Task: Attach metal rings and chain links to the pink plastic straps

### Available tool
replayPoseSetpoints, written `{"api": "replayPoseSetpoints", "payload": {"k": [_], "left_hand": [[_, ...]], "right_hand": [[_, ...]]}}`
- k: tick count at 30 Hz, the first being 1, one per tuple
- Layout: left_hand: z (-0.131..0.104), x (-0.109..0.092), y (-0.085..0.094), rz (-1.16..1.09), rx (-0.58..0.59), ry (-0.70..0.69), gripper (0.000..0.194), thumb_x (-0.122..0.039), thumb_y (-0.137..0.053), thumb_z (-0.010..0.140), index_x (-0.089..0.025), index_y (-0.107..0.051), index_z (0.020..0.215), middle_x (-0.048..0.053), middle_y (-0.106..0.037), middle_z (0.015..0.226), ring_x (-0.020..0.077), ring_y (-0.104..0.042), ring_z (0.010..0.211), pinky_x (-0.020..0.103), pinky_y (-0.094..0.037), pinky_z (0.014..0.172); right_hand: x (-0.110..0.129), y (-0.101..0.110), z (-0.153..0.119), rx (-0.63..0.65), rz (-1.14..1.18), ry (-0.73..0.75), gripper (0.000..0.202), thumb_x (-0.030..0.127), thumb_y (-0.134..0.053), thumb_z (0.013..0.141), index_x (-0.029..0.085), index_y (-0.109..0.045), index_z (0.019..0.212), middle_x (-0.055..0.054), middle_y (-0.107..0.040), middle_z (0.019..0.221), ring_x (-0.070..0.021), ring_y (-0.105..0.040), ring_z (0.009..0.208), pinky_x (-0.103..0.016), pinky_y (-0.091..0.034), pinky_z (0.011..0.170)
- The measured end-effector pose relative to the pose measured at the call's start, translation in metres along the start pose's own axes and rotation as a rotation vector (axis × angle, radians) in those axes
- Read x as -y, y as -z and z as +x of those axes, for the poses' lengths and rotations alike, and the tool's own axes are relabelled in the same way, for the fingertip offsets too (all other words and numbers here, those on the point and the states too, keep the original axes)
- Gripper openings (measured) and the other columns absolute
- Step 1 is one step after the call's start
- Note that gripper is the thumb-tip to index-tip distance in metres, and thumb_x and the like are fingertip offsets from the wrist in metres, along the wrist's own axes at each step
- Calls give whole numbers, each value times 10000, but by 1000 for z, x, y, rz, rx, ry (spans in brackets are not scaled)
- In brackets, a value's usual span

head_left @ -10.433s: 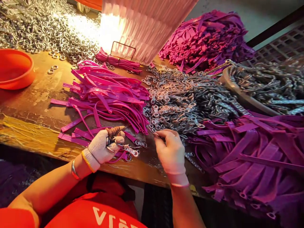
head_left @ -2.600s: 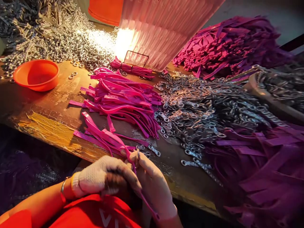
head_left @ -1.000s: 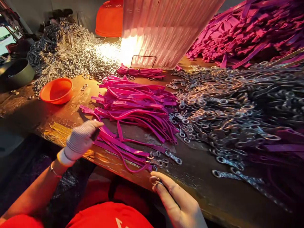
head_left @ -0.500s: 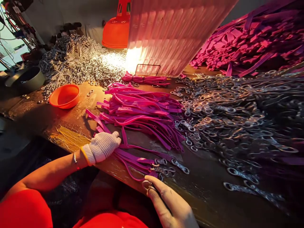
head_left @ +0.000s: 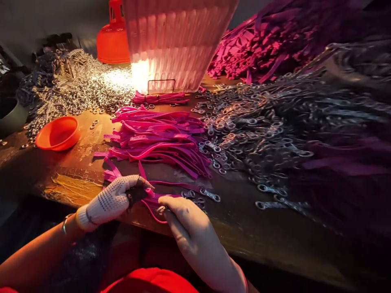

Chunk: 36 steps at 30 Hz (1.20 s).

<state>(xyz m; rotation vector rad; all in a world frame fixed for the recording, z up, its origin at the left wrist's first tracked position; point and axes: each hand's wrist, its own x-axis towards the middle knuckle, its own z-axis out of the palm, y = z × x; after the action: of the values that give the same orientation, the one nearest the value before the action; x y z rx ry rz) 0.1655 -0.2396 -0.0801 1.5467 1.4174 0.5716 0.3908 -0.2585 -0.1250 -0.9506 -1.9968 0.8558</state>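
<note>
My left hand (head_left: 111, 199), in a white dotted knit glove, pinches the end of a magenta strap (head_left: 149, 192) near the bench's front edge. Close by on the right, my right hand (head_left: 195, 236), in a pale glove, is closed on a metal piece with a ring end (head_left: 161, 209); most of it is hidden in the palm. Under and beyond the fingers lie several loose straps (head_left: 183, 186), with ring-ended metal links (head_left: 210, 195) at their right ends. Behind them is a heap of magenta straps (head_left: 159, 138).
A red bowl (head_left: 58, 134) and yellow strands (head_left: 73, 189) are on the left. Metal rings (head_left: 88, 87) are piled under a red lamp (head_left: 113, 42). A ribbed translucent panel (head_left: 177, 44) stands at the back. Metal links (head_left: 253, 122) and more straps (head_left: 259, 53) are heaped right.
My left hand has turned and now pinches a strap end. My right hand has moved up and left towards it, still holding the metal piece. The view has swung right.
</note>
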Motion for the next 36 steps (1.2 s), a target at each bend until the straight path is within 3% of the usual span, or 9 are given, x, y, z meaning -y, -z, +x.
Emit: {"api": "replayPoseSetpoints", "payload": {"k": [3, 6, 10, 15, 21, 23, 27, 32, 36], "left_hand": [[1, -5, -21, -430, 69, 238, 367, -522, -616, 902, -164, -645, 976, -38, -530, 601, 58, -354, 412, 174, -267, 378], [8, 3, -40, -576, 43, 253, 396, -557, -653, 869, -163, -620, 898, -46, -505, 578, 52, -352, 414, 167, -240, 385], [15, 9, -55, -494, -34, 187, 427, -573, -622, 892, -164, -573, 777, -41, -501, 586, 60, -385, 452, 178, -277, 420], [16, -3, -56, -369, -148, 92, 417, -561, -577, 925, -163, -585, 803, -38, -513, 623, 74, -402, 508, 189, -329, 468], [16, -5, -48, -198, 97, 153, 434, -555, -491, 959, -182, -516, 739, -52, -482, 557, 82, -401, 431, 200, -296, 402], [14, 3, -51, -124, 101, 81, 414, -511, -471, 976, -177, -532, 739, -30, -533, 600, 93, -453, 474, 206, -344, 445], [14, 19, -60, 115, -46, -197, 206, -303, -521, 945, -149, -646, 890, 62, -695, 857, 164, -615, 755, 260, -458, 694], [21, 17, -57, -113, 76, -89, 301, -358, -497, 981, -139, -680, 885, 39, -692, 801, 144, -593, 690, 236, -461, 648], [19, 16, -62, -133, -65, -108, 253, -356, -564, 951, -147, -693, 891, 36, -718, 842, 158, -627, 768, 235, -473, 700]], "right_hand": [[1, 7, 10, 9, -107, -9, 215, 206, -488, 1020, 240, -611, 1193, -18, -728, 995, -166, -654, 871, -290, -471, 777], [-4, 9, 14, 9, -398, 42, 200, 188, -494, 997, 186, -643, 1130, -41, -704, 866, -196, -622, 789, -323, -417, 720], [-10, 8, 15, -28, -718, 150, 186, 153, -482, 964, 151, -653, 1038, -41, -620, 728, -209, -504, 669, -347, -323, 649], [-13, 6, 14, -14, -740, 151, 184, 137, -470, 964, 162, -628, 1056, -38, -593, 748, -207, -461, 689, -350, -306, 656], [-19, 0, 13, -43, -837, 203, 224, 78, -430, 945, 138, -615, 1055, -40, -555, 712, -205, -403, 658, -355, -265, 637], [-20, -1, 14, -48, -862, 203, 228, 64, -430, 934, 140, -619, 1035, -38, -549, 695, -203, -392, 646, -354, -252, 634], [-21, -2, 19, -28, -793, 153, 177, 107, -465, 949, 161, -629, 988, -34, -557, 691, -208, -422, 650, -353, -270, 639], [-18, 4, 21, -27, -749, 95, 200, 148, -498, 967, 148, -607, 1135, -66, -654, 826, -219, -540, 737, -343, -351, 679], [-15, 11, 21, 102, -715, 12, 391, 203, -596, 931, 128, -533, 1310, -80, -718, 931, -226, -642, 804, -330, -404, 699]]}}
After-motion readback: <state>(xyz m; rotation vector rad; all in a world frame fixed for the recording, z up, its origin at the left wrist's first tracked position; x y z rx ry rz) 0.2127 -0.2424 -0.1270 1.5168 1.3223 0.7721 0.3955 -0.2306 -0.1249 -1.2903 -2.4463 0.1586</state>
